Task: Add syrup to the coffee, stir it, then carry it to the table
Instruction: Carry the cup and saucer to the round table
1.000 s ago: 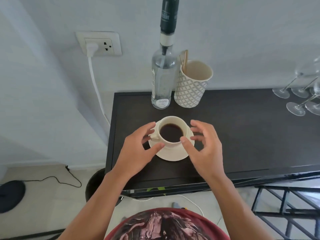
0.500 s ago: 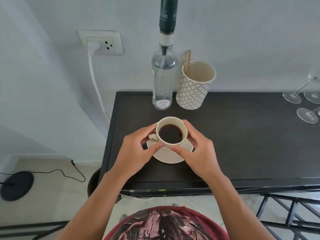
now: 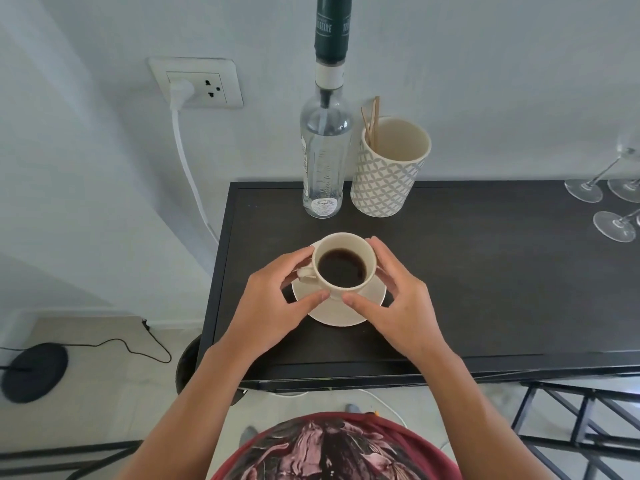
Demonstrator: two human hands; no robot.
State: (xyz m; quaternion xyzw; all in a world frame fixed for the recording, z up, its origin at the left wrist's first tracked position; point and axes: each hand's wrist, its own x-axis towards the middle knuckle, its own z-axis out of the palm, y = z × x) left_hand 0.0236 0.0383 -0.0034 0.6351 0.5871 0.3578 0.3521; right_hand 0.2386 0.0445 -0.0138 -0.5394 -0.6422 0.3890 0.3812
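I cup my left hand (image 3: pixel 273 303) and right hand (image 3: pixel 394 306) around the cream ceramic cup of black coffee (image 3: pixel 343 266), thumbs meeting at its near side, fingers curled against its walls, so it stays steady and level on its round cream saucer (image 3: pixel 346 311) atop the dark wooden console (image 3: pixel 485 289). The cup stands upright, mouth up, its handle pointing left under my left fingers. The tall clear glass syrup bottle (image 3: pixel 325 161) waits behind, beside the wall.

1 coffee cup (image 3: pixel 344 263), 1 saucer (image 3: pixel 341 311), 1 syrup bottle (image 3: pixel 325 157), 1 tumbler (image 3: pixel 389 171), 3 wine glasses (image 3: pixel 614 225)
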